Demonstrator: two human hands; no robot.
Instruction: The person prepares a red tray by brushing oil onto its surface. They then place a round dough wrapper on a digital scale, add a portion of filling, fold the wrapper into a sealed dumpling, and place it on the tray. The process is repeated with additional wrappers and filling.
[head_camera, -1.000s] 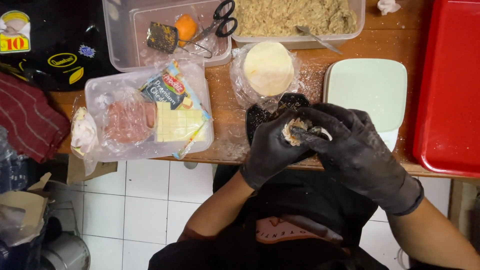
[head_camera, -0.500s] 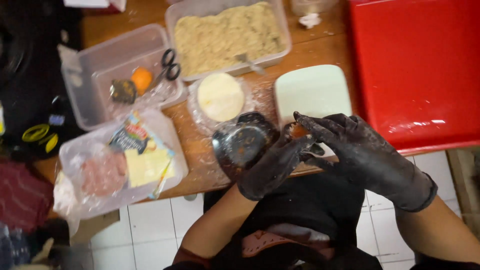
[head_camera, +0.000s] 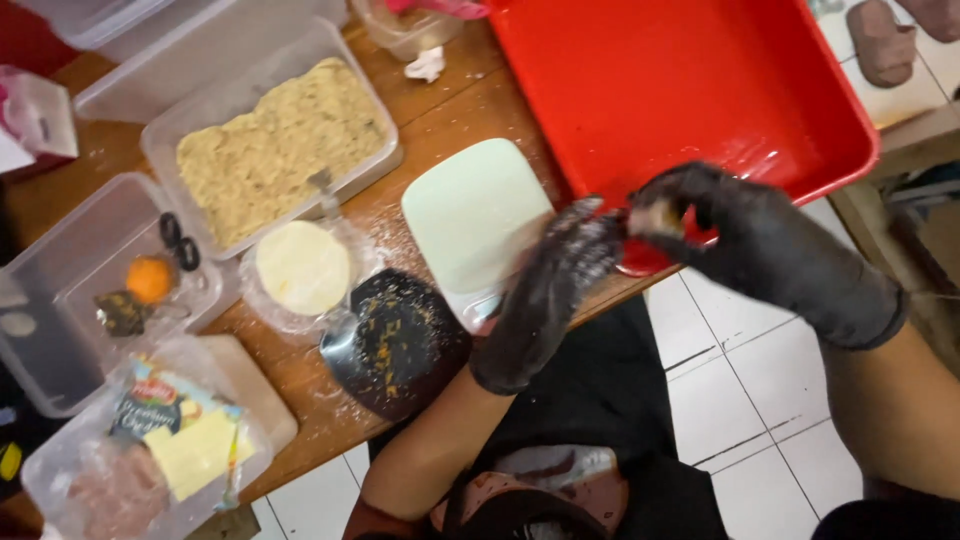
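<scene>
Head view, looking down on a wooden table (head_camera: 440, 115) at its near edge. Both hands wear black gloves dusted with flour. The right hand (head_camera: 745, 235) is closed in a pinch, fingertips gripping a small pale lump of food (head_camera: 650, 215) over the near rim of the red tray (head_camera: 680, 90). The left hand (head_camera: 555, 285) is open, fingers extended and slightly blurred, holding nothing; its fingertips lie just beside the lump, and whether they touch it cannot be told.

Under the left hand sits a pale green scale (head_camera: 470, 215). Left of the scale lies a stack of round white wrappers (head_camera: 302, 267) in clear plastic, and nearer the table edge a black dish (head_camera: 395, 345) flecked with crumbs. Behind them stands a clear tub of breadcrumbs (head_camera: 270, 150). Another clear tub (head_camera: 60, 290) at the left holds scissors (head_camera: 180, 242) and an orange ball (head_camera: 150, 278). A third tub (head_camera: 150, 460) at the lower left holds packaged cheese slices (head_camera: 190, 445). White floor tiles (head_camera: 740, 400) show beneath.
</scene>
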